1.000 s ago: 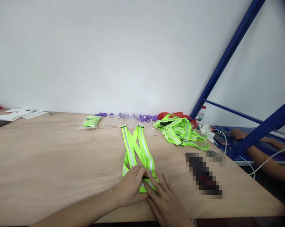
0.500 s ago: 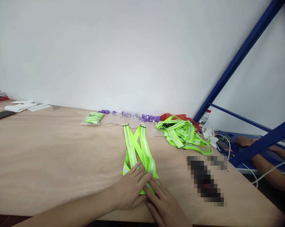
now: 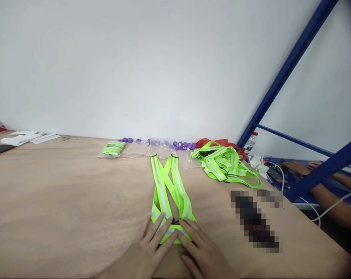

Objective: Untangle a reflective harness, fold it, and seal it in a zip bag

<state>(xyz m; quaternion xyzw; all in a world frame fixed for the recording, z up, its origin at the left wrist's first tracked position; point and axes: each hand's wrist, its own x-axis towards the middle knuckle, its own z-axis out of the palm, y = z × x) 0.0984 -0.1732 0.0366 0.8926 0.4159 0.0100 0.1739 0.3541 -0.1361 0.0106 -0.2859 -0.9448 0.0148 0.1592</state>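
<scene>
A neon-yellow reflective vest point(image 3: 160, 182) made of straps with silver stripes lies flat on the wooden table, its two upper straps crossing and ending in black buckles away from me. My left hand point(image 3: 153, 242) rests with fingers stretched out on the lower left of the waist strap. On the lower right, my right hand point(image 3: 200, 246) lies with its fingers extended over the same strap. Between the fingertips a small dark piece shows at the strap junction. Both palms face down, and the fingers cover part of the strap.
Behind the vest are a bagged folded vest point(image 3: 113, 148), clear plastic bags point(image 3: 139, 148) and purple rolls point(image 3: 184, 146). A heap of similar vests point(image 3: 224, 162) lies right, near a bottle point(image 3: 251, 143) and a blue frame point(image 3: 282, 77). A blurred dark object point(image 3: 253, 221) lies nearer. Another person's arm point(image 3: 329, 201) is at far right.
My left hand has moved left and back toward me, off my right hand, uncovering the middle of the waist strap. My right hand has stayed nearly in place. The view has shifted slightly.
</scene>
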